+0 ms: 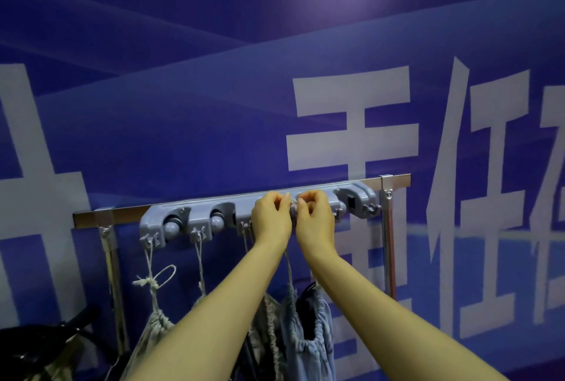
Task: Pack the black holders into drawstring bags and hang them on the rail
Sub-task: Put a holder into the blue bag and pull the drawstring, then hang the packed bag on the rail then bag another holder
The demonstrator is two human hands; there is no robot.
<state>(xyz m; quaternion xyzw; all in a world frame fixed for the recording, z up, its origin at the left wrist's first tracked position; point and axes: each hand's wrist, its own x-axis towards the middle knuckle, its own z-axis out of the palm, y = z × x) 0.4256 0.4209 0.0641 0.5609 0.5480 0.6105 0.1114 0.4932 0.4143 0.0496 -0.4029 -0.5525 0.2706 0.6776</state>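
Pinching a thin pale cord [293, 204] at twelve o'clock, left hand [271, 219] and right hand [315, 219] each clamp their grip on it at the long grey plastic hook rail [244, 212], the soft, light blue fabric drawstring bag [308, 334] dangling at six o'clock.

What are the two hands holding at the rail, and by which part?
Both the left hand and right hand pinch the cord of the blue drawstring bag at its top end, by the grey rack.
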